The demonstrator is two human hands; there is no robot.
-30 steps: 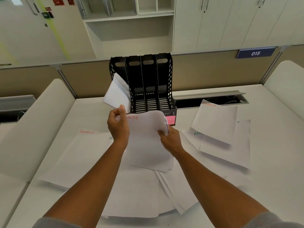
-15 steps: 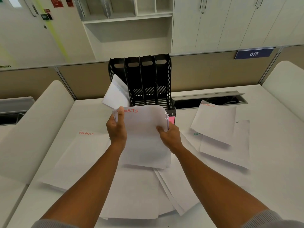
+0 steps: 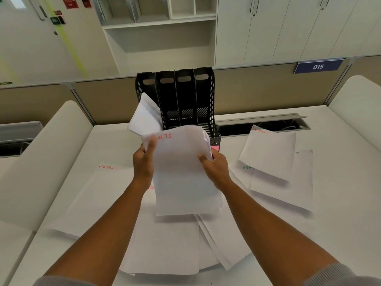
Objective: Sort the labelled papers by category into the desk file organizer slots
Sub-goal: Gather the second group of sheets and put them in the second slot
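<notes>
Head view showed a FINANCE sheet lying on the bench at left. Near centre, the left hand and right hand each had fingers clamped on the side edges of a paper stack, held just in front of the black file organizer. Its leftmost slot already held leaning papers. The limp stack might have buckled against a divider, or fanned and slipped into a wrong slot.

Office. White desk in a cubicle, beige partition with numbered plate "015", white cabinets and open shelving behind, black file organizer, labelled papers scattered.
</notes>
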